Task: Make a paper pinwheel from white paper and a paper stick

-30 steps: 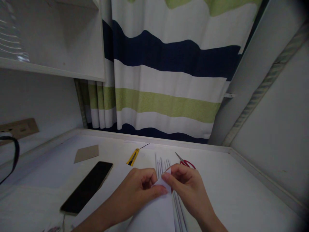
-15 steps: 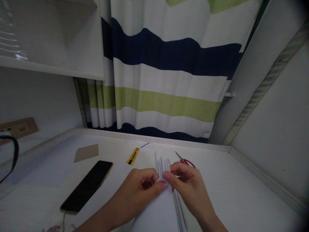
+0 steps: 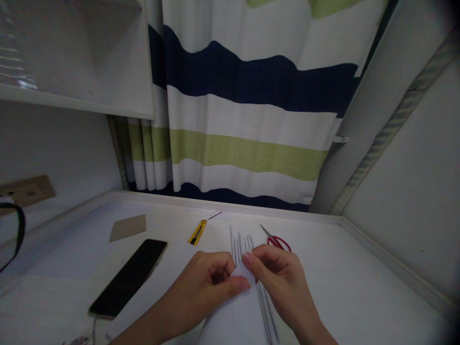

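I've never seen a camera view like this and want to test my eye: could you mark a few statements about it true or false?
1. The left hand and the right hand both hold the white paper. True.
2. The yellow cutter lies left of the scissors. True.
3. The scissors have blue handles. False: they are red.
4. The phone lies right of both hands. False: the phone lies on the left.
5. Thin white rods show beyond the hands. True.

Looks dim and gray. Gets shadowy under the shelf, over the table's left edge. Turns black by its near right corner.
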`<state>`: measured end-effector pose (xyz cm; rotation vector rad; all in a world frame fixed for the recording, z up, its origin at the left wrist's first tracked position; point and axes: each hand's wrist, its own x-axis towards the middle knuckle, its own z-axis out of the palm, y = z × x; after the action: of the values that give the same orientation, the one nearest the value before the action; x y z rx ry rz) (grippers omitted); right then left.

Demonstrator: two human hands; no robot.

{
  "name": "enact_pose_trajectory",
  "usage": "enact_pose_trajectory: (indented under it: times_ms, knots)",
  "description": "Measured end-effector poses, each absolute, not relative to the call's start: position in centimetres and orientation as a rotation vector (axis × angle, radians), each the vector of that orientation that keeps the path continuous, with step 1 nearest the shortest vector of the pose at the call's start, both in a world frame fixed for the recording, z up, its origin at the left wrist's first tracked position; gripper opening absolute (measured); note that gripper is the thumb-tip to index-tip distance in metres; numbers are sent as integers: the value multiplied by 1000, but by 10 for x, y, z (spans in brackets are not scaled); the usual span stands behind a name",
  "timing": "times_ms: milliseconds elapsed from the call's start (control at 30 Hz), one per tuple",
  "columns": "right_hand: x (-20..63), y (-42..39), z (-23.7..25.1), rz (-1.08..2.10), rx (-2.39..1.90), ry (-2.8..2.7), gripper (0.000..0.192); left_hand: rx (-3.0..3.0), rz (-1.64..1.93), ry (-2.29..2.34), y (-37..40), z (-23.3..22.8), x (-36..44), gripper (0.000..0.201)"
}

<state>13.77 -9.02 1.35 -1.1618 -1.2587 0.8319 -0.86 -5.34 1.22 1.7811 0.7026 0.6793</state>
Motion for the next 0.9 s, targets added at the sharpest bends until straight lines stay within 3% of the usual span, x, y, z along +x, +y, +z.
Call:
enact_pose_trajectory:
  times_ms: [200,600,900]
  knots:
    - [138,-92,14,845,-1141,-1216,6,1723,657,598,-52,10,-9,29]
    - [136,-93,13,761,-1149,-1223,19,1878,634,686,-54,15,-12,29]
    - [136,-96,10,589,-1168,-1310,15,1906,650,703,-54,15,-11,30]
